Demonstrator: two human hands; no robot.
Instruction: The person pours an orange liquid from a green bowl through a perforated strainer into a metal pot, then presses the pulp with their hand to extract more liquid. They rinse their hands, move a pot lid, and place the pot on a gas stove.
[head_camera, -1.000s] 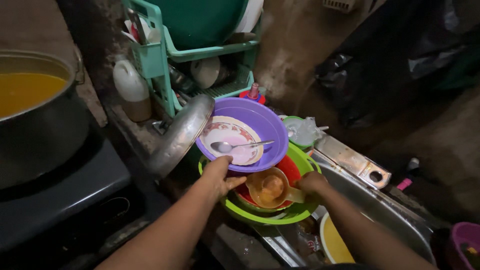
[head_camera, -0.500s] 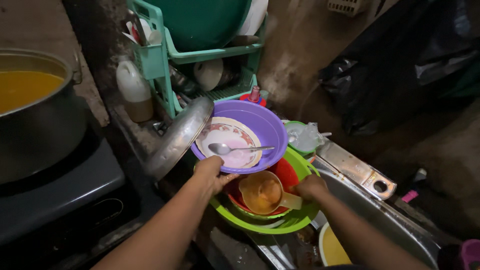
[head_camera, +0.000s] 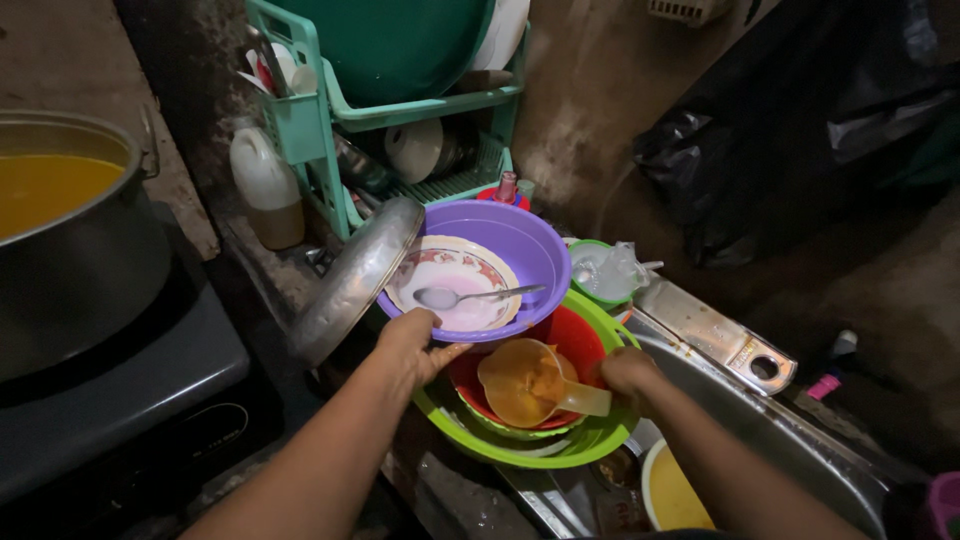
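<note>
My left hand (head_camera: 415, 340) grips the near rim of a purple plastic bowl (head_camera: 520, 245). Inside that bowl lies a patterned plate (head_camera: 455, 278) with a metal spoon (head_camera: 470, 296) on it. My right hand (head_camera: 628, 372) holds the right side of a stack of bowls: a large green bowl (head_camera: 545, 450) with a red bowl (head_camera: 575, 338) nested in it. An orange-stained clear plastic jug (head_camera: 530, 382) lies in the red bowl, its handle by my right hand. The purple bowl rests tilted on the back of the stack.
A metal lid (head_camera: 350, 285) leans left of the purple bowl. A green dish rack (head_camera: 330, 110) stands behind, a white jug (head_camera: 262, 185) beside it. A big pot of yellow liquid (head_camera: 60, 220) sits on a stove (head_camera: 110, 400) at left. A metal sink (head_camera: 770, 430) lies right.
Both hands and the stacked bowls have stayed almost in place; the view has shifted slightly and my hands have settled onto the bowl rims.
</note>
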